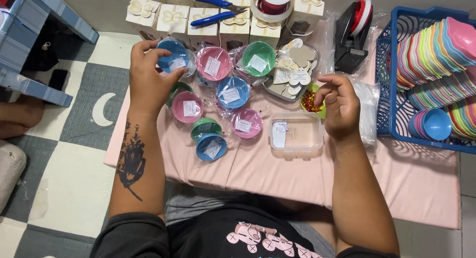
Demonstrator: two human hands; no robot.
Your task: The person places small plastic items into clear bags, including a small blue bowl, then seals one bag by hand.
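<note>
Two bare hands above a pink cloth (396, 183) at centre frame: left hand (151, 79), fingers curled, grasping the rim of a wrapped blue bowl (174, 55) at upper left; right hand (339, 106) right of centre, fingers loosely bent, pinch closed on nothing visible, just beside a small yellow-green dish of red and gold bits (310, 101). Between them, wrapped bowls in pink (213, 63), green (258, 58) and blue (232, 93); below, a clear lidded box (296, 133). At far right, a blue basket (386, 89) of stacked coloured bowls. At top, blue pliers (214, 10) on white gift boxes (173, 17).
</note>
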